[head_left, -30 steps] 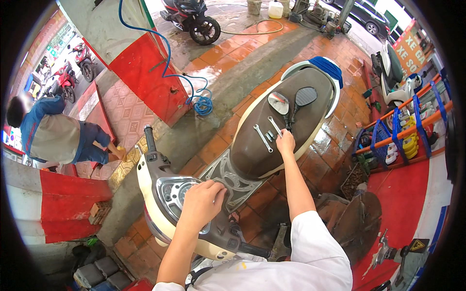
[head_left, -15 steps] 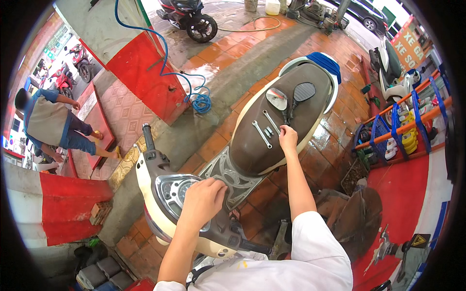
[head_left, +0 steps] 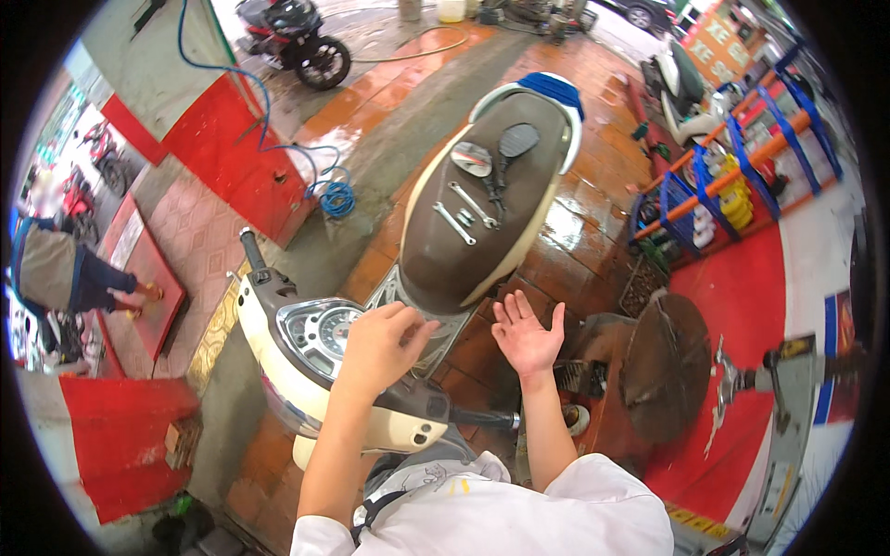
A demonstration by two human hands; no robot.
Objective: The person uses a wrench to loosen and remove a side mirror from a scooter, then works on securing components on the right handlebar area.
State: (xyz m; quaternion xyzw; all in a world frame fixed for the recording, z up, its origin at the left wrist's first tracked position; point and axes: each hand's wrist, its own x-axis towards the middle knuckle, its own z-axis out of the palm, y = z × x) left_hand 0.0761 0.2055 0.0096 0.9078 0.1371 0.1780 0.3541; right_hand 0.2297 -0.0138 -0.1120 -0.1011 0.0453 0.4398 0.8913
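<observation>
My right hand (head_left: 529, 334) is open, palm up and fingers spread, holding nothing, to the right of the scooter's footboard (head_left: 440, 335). Over the scooter's dashboard (head_left: 324, 326), my left hand (head_left: 383, 341) is closed with curled fingers; what they hold, if anything, is hidden. Beyond both hands, the brown scooter seat (head_left: 436, 264) carries two wrenches, one (head_left: 454, 223) left of the other (head_left: 474, 204). Small metal pieces (head_left: 465, 220) lie between the wrenches. Two mirrors rest farther up the seat, a pale one (head_left: 472, 158) and a dark one (head_left: 518, 141).
The handlebar's left grip (head_left: 251, 248) and right grip (head_left: 487, 419) stick out on either side. A round brown stand (head_left: 672, 366) is at my right, below a blue-and-orange rack (head_left: 732, 176) of bottles. A blue hose (head_left: 336, 197) lies coiled at left; a person (head_left: 56, 264) stands beyond.
My right hand has left the wrenches on the seat, come back toward me and opened palm up. My left hand stays curled by the dashboard. The view has shifted to the right.
</observation>
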